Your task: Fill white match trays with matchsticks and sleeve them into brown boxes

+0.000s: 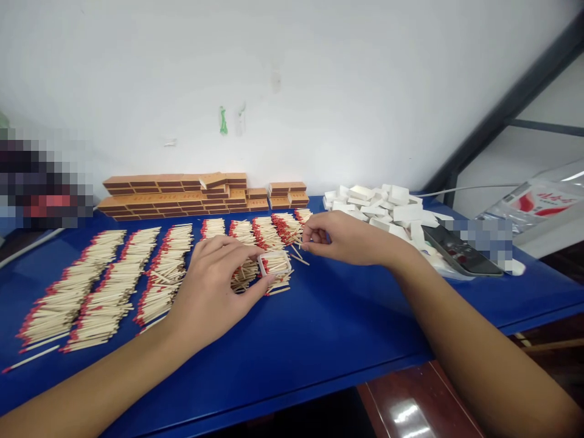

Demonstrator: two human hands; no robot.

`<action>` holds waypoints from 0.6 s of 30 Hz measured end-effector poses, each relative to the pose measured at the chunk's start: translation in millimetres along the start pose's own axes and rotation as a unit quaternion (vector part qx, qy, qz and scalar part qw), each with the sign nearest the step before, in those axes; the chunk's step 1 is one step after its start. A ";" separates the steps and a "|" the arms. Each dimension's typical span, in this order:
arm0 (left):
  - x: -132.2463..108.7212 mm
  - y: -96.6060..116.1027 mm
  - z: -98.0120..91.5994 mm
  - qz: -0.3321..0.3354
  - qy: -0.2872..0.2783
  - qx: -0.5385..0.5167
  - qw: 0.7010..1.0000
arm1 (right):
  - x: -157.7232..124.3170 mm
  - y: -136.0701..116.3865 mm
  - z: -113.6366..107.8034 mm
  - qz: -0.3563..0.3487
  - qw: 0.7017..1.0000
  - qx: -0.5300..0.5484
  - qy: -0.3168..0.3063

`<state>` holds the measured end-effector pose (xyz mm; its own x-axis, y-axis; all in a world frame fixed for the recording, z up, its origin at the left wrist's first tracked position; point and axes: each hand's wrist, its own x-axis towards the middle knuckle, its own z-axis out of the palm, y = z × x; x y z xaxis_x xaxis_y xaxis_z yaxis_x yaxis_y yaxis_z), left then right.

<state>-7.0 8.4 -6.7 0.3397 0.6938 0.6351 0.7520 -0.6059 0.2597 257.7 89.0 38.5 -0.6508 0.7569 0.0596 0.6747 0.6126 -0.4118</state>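
My left hand (pixel 219 283) grips a small white matchbox tray (pixel 275 263) between thumb and fingers. Red-tipped matches lie inside the tray, and a few more show on the table just below it. To the right of the tray, my right hand (pixel 333 238) is closed in a pinch at the edge of a match pile (pixel 285 230); a few loose matches stick out by its fingertips. Whether those matches are held or only touched is hard to make out. Long rows of matches (pixel 104 274) spread over the blue table left of my left hand.
Orange-brown matchboxes (pixel 173 199) are stacked along the wall. A heap of white empty trays (pixel 378 207) lies at the back right, beside a dark phone (pixel 460 249). A plastic bag (pixel 533 201) and a dark metal frame (pixel 502 115) stand at the right.
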 end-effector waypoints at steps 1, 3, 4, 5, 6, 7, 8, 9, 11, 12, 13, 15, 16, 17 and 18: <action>0.0 0.0 -0.3 0.000 -0.001 0.001 1.000 | 0.1 2.7 -0.5 0.010 1.000 -0.012 0.001; 0.0 0.1 -0.6 0.000 -0.002 0.002 1.000 | -0.4 4.8 -2.4 0.017 1.000 -0.015 -0.003; 0.0 0.1 -0.6 0.001 -0.001 0.002 1.000 | -0.8 3.9 -3.4 0.015 1.000 -0.009 -0.007; 0.1 0.0 -0.6 0.001 0.000 0.003 1.000 | -1.3 2.2 -4.0 0.012 1.000 -0.001 -0.013; 0.1 -0.1 -0.5 0.002 0.002 0.003 1.000 | -1.7 0.1 -4.1 0.012 1.000 0.006 -0.021; 0.1 -0.1 -0.5 0.002 0.003 0.003 1.000 | -2.1 -2.0 -3.7 0.014 0.999 0.010 -0.032; 0.2 -0.1 -0.5 0.003 0.003 0.003 1.000 | -2.2 -3.8 -2.8 0.018 0.999 0.011 -0.044; 0.2 0.0 -0.5 0.003 0.003 0.004 1.000 | -2.1 -4.9 -1.5 0.023 0.998 0.009 -0.054; 0.4 0.5 -0.9 0.001 0.002 0.004 1.000 | -1.6 -5.1 1.8 0.032 0.997 -0.004 -0.067; 0.6 0.9 -1.1 0.001 0.002 0.003 1.000 | -1.2 -4.5 3.4 0.035 0.997 -0.012 -0.070; 0.9 1.3 -1.3 0.001 0.002 0.002 1.000 | -0.9 -3.6 4.9 0.038 0.997 -0.021 -0.071; 1.5 2.0 -1.5 0.003 0.003 -0.001 1.000 | -0.6 -1.8 7.1 0.043 0.996 -0.033 -0.073; 1.6 2.2 -1.5 0.004 0.003 -0.001 1.000 | -0.6 -1.1 7.9 0.046 0.996 -0.034 -0.074; 1.7 2.2 -1.3 0.004 0.003 -0.001 1.000 | -0.7 -0.6 8.5 0.047 0.995 -0.032 -0.076; 1.7 2.0 -1.2 0.004 0.002 0.000 1.000 | -0.8 -0.1 8.9 0.048 0.995 -0.027 -0.081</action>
<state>-5.6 7.9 -4.3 0.3436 0.6869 0.6404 0.7490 -0.6118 0.2545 255.0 86.2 30.4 -0.6271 0.7687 -0.1259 0.7511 0.5540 -0.3590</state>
